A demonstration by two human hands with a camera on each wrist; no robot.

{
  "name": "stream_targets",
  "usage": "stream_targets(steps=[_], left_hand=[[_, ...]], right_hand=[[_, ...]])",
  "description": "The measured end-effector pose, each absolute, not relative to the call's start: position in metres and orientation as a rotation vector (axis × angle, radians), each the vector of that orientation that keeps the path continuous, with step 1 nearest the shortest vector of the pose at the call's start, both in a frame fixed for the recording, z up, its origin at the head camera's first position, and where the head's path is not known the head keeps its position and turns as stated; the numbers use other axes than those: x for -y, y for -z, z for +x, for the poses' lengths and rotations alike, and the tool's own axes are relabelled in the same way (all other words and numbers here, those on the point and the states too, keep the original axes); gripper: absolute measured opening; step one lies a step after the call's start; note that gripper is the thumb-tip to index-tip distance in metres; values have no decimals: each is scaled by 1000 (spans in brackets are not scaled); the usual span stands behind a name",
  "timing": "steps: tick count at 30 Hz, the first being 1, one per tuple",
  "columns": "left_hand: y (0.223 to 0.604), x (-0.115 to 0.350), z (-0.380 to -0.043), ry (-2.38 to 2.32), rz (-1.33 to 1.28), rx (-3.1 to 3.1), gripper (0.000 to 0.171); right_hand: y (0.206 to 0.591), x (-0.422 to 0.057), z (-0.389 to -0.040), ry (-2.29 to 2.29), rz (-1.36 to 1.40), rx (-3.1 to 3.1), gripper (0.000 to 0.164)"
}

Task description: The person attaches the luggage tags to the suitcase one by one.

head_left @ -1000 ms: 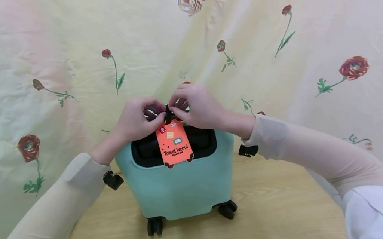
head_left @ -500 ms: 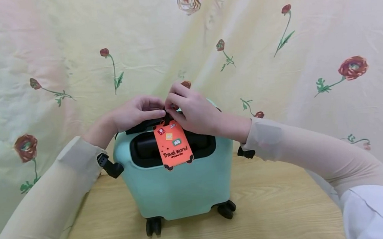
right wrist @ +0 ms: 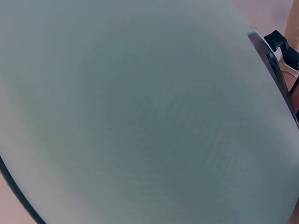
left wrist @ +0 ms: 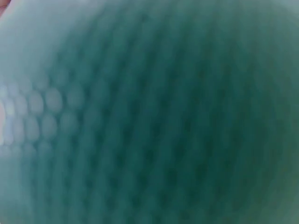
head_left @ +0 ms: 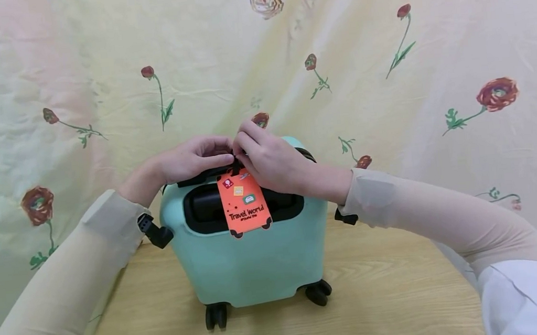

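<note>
1. Pinched between the right hand's (head_left: 272, 159) thumb and fingers is the black strap (head_left: 236, 166) of an orange luggage tag (head_left: 244, 206); the left hand (head_left: 192, 159) meets it from the left, thumb at the strap, though with the fingertips crowded together one cannot tell whether it grips the strap or merely touches it.
2. The tag, printed "Travel World" with small sticker designs, hangs near the top of a mint-green suitcase (head_left: 257, 268), on the near side, partly covering a black recess (head_left: 205, 206).
3. The right hand blocks part of the recess and the suitcase's far top; a black handle (head_left: 196, 180) shows beneath the left hand.
4. Upright on black wheels (head_left: 216, 316), the suitcase stands on a wooden table (head_left: 382, 285) before a flowered cloth (head_left: 357, 29). Pale green surfaces fill most of both wrist views.
5. Its shell appears closed around whatever space lies within.
6. Compared with a second ago, the left hand lies flatter across the top, its black cuff clip (head_left: 157, 231) now beside the suitcase's left edge, and the right hand sits slightly lower; tag and suitcase have barely shifted.
</note>
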State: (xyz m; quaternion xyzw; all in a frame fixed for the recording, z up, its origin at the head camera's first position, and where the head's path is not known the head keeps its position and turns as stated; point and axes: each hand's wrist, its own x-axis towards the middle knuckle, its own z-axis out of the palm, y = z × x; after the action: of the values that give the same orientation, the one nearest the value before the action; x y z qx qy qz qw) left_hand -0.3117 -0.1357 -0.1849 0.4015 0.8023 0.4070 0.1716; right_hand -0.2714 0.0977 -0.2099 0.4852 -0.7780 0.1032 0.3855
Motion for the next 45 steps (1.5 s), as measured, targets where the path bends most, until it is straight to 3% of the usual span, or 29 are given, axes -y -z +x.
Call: stream_targets(steps=[45], left_hand=[[188,133,-308,-1160,1157,-2373,24]], right_hand=[[219,-102,-275,-633,1191,2130,9]])
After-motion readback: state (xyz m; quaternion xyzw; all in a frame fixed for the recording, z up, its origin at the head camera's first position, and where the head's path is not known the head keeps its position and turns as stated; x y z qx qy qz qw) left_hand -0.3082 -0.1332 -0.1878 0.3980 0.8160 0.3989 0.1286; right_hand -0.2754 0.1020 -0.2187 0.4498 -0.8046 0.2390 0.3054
